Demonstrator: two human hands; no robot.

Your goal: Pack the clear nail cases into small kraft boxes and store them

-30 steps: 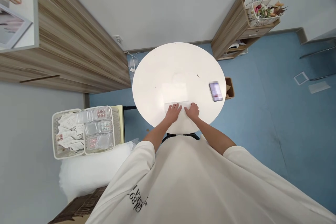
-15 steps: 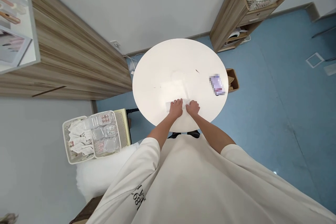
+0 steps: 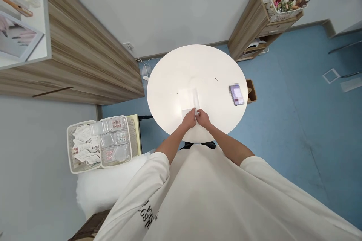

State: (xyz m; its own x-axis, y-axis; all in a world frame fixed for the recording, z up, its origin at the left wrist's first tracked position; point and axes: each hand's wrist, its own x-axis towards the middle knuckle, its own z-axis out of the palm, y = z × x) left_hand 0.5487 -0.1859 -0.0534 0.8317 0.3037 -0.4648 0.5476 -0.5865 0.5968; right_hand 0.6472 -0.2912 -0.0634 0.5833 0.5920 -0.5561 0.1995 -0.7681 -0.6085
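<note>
Both hands are together near the front edge of the round white table [image 3: 169, 67]. My left hand [image 3: 189, 119] is closed on a thin white sheet [image 3: 185, 112], part of which sticks out to its left. My right hand [image 3: 203, 118] is closed in a pinch against the sheet's right end, its fingertips almost touching the left hand. Beyond the fingers lies a pale, translucent strip [image 3: 196, 98]; whether it joins the sheet, I cannot tell. The part of the sheet under my fingers is hidden.
A phone, blurred out [image 3: 236, 94], lies at the table's right. White baskets [image 3: 69, 150] with packets and clear boxes stand at lower left. A wooden cabinet [image 3: 93, 41] flanks the left; a small cabinet [image 3: 249, 26] and cardboard box [image 3: 251, 91] are right.
My right hand has moved left, closer to my left hand, and its fingers now pinch. The view has shifted slightly. Less of the white sheet shows between the hands.
</note>
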